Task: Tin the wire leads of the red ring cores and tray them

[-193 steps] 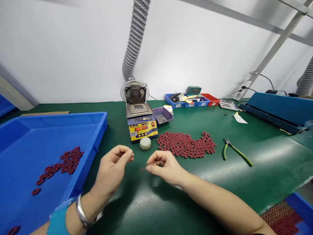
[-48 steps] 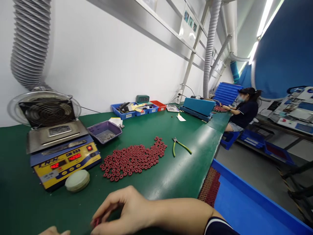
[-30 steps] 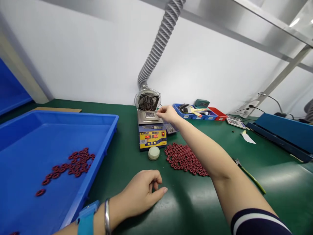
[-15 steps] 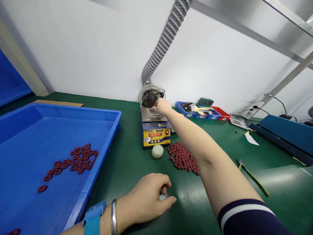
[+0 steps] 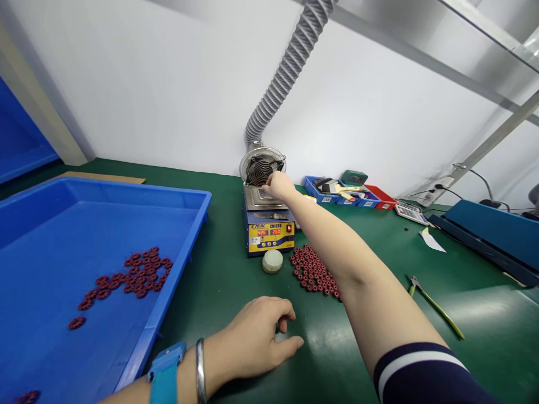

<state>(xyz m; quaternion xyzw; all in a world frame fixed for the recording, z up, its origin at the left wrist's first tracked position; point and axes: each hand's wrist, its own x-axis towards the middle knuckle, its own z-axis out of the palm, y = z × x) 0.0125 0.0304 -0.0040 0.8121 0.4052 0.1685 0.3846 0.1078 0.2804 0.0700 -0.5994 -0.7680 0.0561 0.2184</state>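
My right hand (image 5: 279,186) reaches out over the metal top of a solder pot (image 5: 272,238) with a red digital display. Its fingers are pinched together, and whatever they hold is hidden or too small to make out. Near the front edge my left hand (image 5: 263,336) rests on the green table, its thumb apart from loosely bent fingers, with nothing in them. A round pale tin (image 5: 272,261) stands just in front of the pot. Right of it, partly behind my right forearm, lies a cluster of small red ring-shaped cores (image 5: 314,272).
A large blue tray (image 5: 179,247) on the left contains more red cores (image 5: 145,272). A grey duct (image 5: 290,67) rises behind the round fan (image 5: 261,168). Small bins (image 5: 381,197) stand at the back right. Cutting pliers (image 5: 435,306) lie on the right.
The view has shifted slightly. My right hand stays over the pot with its fingers pinched, and my left hand keeps its place. The numbers on the display have changed.
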